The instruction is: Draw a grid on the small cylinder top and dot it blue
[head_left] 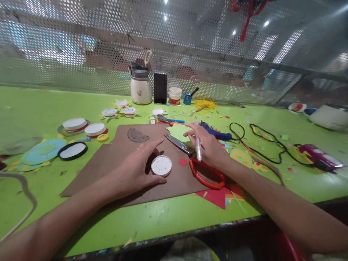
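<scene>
Left hand [136, 166] steadies the white lid [161, 165] on brown card [108, 163]; right hand [209, 145] grips a pen [198, 145]; trace snugly round the rim.

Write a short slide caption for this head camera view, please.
Left hand rests beside a white disc on brown paper; right hand holds a white pen.

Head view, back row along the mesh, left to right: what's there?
White jug → black phone → white cup with red band → small blue pot → yellow shreds.
</scene>
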Motion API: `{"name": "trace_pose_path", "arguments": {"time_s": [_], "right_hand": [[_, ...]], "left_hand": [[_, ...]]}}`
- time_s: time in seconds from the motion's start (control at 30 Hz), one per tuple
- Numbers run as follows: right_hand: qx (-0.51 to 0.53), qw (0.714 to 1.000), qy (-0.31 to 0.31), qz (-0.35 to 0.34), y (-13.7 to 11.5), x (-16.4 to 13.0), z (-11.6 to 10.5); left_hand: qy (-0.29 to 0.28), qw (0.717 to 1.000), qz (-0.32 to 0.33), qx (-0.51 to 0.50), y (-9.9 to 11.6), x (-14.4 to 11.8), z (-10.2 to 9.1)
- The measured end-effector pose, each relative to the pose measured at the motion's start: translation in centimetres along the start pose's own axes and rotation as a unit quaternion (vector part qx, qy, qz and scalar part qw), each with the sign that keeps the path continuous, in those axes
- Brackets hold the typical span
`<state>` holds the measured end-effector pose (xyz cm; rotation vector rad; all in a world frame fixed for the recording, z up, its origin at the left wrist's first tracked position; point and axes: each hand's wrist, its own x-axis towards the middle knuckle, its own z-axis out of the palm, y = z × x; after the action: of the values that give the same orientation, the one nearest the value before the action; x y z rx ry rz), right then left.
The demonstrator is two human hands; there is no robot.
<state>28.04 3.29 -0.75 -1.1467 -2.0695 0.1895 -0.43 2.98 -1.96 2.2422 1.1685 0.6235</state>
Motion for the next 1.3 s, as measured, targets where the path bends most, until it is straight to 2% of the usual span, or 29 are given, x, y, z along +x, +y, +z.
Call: {"name": "trace_pose_path", "arguments": {"time_s": [0.27,0.5,0.77,0.93,1.03,1.3], "right_hand": [[-0.025,0.999,-0.025,-0.003,1.2,0.0,0.2],[-0.070,0.997,-0.024,-0.009,1.8,0.6,-0.8],[-0.184,0.971,-0.142,-0.053,2.6,1.6,-1.3],[-0.233,0.952,-0.186,-0.065,2.5,1.9,-0.9],[-0.246,0.948,-0.190,-0.063,2.4,1.9,-0.8],[-0.214,0.960,-0.168,-0.070,3.1,1.5,-0.5]], "left_hand": [[-0.004,1.000,-0.006,0.020,0.3,0.0,-0.1],[-0.012,1.000,-0.003,0.018,0.9,-0.3,-0.5],[0.000,1.000,0.009,0.024,0.7,-0.3,-0.3],[0.024,0.999,0.009,0.023,0.1,-0.4,0.1],[0.038,0.999,0.013,0.027,-0.2,-0.5,0.2],[0.021,0.999,0.007,0.029,-0.4,-0.3,0.0]]}}
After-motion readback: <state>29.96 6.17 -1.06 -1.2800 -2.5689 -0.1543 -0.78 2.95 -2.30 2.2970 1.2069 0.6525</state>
